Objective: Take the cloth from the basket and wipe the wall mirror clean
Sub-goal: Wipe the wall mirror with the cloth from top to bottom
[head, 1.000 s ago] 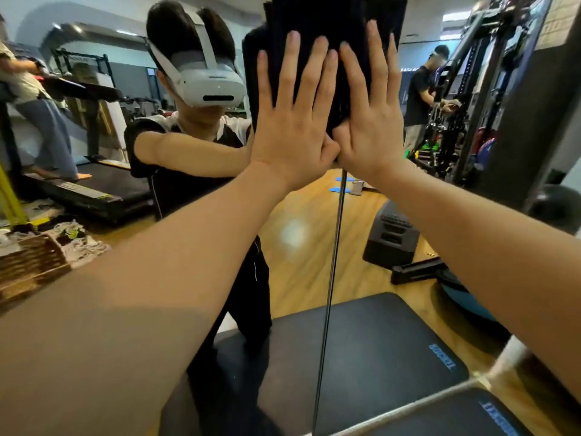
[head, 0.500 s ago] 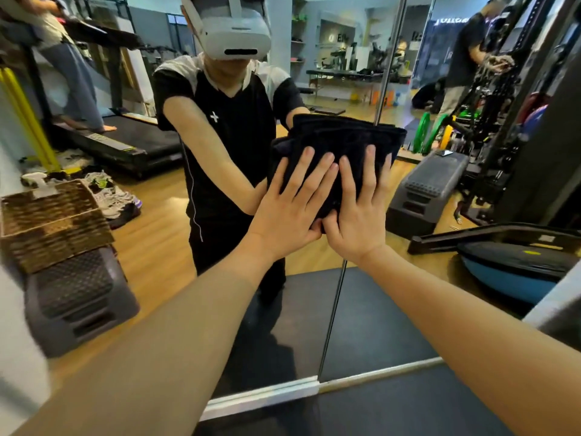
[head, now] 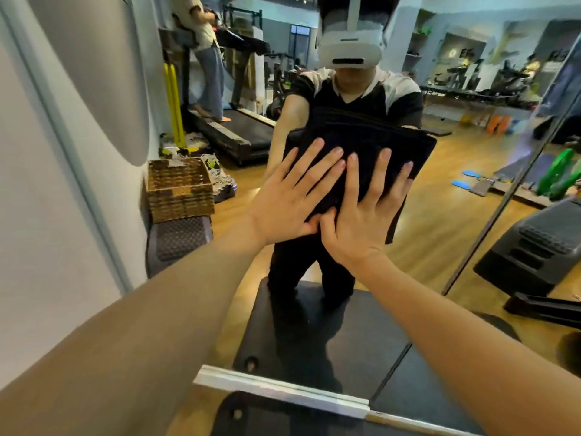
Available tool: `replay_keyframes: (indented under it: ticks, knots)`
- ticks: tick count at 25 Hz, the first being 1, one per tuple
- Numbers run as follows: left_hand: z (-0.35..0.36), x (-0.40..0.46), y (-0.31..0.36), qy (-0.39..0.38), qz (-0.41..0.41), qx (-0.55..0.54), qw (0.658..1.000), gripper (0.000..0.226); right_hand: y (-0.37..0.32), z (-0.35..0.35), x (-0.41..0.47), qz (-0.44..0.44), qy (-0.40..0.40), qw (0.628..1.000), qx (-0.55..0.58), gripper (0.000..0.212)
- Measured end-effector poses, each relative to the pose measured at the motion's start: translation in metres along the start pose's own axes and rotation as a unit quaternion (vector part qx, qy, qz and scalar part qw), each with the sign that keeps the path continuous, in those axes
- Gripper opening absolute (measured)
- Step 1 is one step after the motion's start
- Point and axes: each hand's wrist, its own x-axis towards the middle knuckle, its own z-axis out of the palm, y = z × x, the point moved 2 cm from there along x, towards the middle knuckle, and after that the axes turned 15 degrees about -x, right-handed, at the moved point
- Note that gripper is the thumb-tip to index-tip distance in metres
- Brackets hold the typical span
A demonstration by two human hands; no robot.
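Straight spread fingers (head: 327, 162) of left hand (head: 289, 202) and right hand (head: 361, 221), thumbs touching, pressing a folded dark cloth (head: 371, 146) flat against the wall mirror (head: 440, 215), wicker basket (head: 179, 190) reflected near the mirror's left edge.

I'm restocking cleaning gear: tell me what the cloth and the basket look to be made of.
Cloth: dark, matte, soft fabric, probably terry or microfibre; it lies folded in layers with stitched hems and bends under the left hand and right hand.
Basket: woven wicker or rattan, seen in the mirror; brown strips in a darker and lighter check pattern, unglossy. Natural or synthetic fibre cannot be told.
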Motion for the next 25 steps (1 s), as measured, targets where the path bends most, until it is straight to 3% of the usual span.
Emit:
replay_keyframes:
  ticks: [9,13,20,25]
  knots:
    - [-0.067,-0.133,-0.165,-0.006,-0.035,0.026,0.999,0.078,-0.217,0.028,0.029,-0.013,-0.048,0.998,0.044,0.086]
    - [-0.094,-0.174,-0.227,-0.014,-0.019,0.057,0.998,0.082,-0.293,0.041,0.038,-0.007,-0.021,0.998,0.056,0.081]
    - [-0.124,-0.231,-0.288,-0.027,-0.025,0.097,0.995,0.083,-0.38,0.061,0.043,-0.028,-0.015,0.997,0.077,0.079]
    - [-0.125,-0.238,-0.294,-0.015,-0.019,0.113,0.993,0.082,-0.396,0.064,0.038,-0.031,-0.037,0.995,0.087,0.08]
